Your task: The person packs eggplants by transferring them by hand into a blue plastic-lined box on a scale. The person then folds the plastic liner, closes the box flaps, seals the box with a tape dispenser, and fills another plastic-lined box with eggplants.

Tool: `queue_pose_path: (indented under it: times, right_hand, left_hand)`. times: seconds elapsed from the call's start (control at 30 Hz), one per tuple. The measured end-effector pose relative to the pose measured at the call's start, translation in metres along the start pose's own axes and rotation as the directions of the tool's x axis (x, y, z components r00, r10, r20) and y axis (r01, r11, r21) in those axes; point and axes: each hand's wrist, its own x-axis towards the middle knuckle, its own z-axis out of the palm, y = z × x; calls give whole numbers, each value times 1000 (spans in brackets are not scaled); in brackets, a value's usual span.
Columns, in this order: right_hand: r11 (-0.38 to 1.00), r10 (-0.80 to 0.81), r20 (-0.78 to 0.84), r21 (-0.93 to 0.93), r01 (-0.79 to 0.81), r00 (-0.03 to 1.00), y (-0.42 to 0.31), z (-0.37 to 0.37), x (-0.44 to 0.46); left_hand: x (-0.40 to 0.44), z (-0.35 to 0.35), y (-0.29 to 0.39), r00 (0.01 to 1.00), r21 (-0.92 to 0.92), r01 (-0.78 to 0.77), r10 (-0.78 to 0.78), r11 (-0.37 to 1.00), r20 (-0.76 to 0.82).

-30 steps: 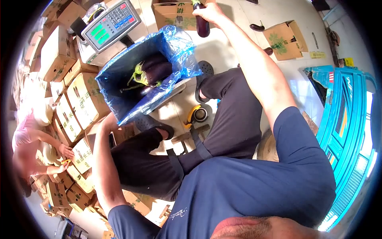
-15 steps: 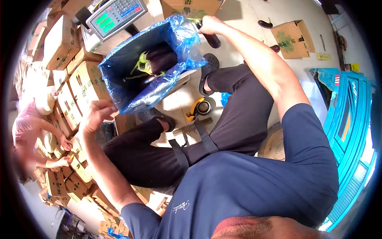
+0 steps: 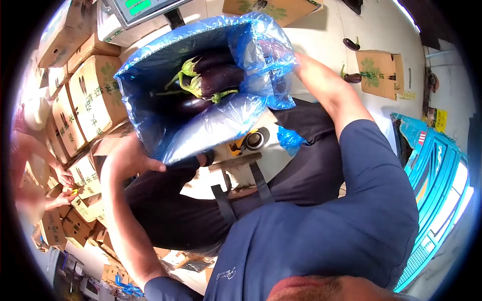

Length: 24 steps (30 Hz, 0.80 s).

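A box lined with blue plastic is in front of me, its open top facing me. Several dark purple eggplants with green stems lie inside it. My left hand grips the box's near left corner, thumb along the edge and the other fingers hidden beneath. At the right end, my right hand is on the box, partly covered by crumpled blue plastic; its fingers show only faintly through the film.
A digital scale stands beyond the box. Stacked cartons line the left, where another person's hands work. On the floor at right are loose eggplants and a carton. A tape dispenser lies between my legs.
My right hand, which held an eggplant beside the box, is now at the box's right end. My left hand has closed on the near left corner. The box appears larger and closer.
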Motion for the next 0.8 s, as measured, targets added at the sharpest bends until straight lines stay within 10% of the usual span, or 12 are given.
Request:
queue_pose_path:
  times: [0.1,0.17,0.23,0.4,0.47,0.63,0.73,0.8]
  right_hand:
    - [988,-103,134,-101,117,986,-29,-27,-13]
    - [964,-183,236,-149,222,954,-57,-49,-30]
    - [938,-243,334,-160,309,911,-82,-61,-51]
    - [861,-360,485,-156,483,797,-138,-59,-120]
    - [948,-313,331,49,316,890,-155,-50,-155]
    - [726,-106,297,-629,278,949,-189,-76,-187]
    - [773,-519,-305,-567,285,799,-207,-99,-186]
    - [906,-421,-321,-190,378,848,-256,-112,-191]
  left_hand:
    - [6,20,-19,992,-97,-121,123,988,21]
    - [1,9,-6,936,-441,300,-171,846,309]
    - [-5,5,2,926,-374,278,-143,885,349]
    - [-7,44,-7,996,-235,81,-90,969,-27]
    - [9,50,-32,977,-223,176,-198,959,-84]
    - [-18,29,-23,983,-163,176,-181,971,-16]
    - [-33,21,2,981,9,188,-187,982,-60]
    - [-43,15,9,977,-47,185,-189,982,-103]
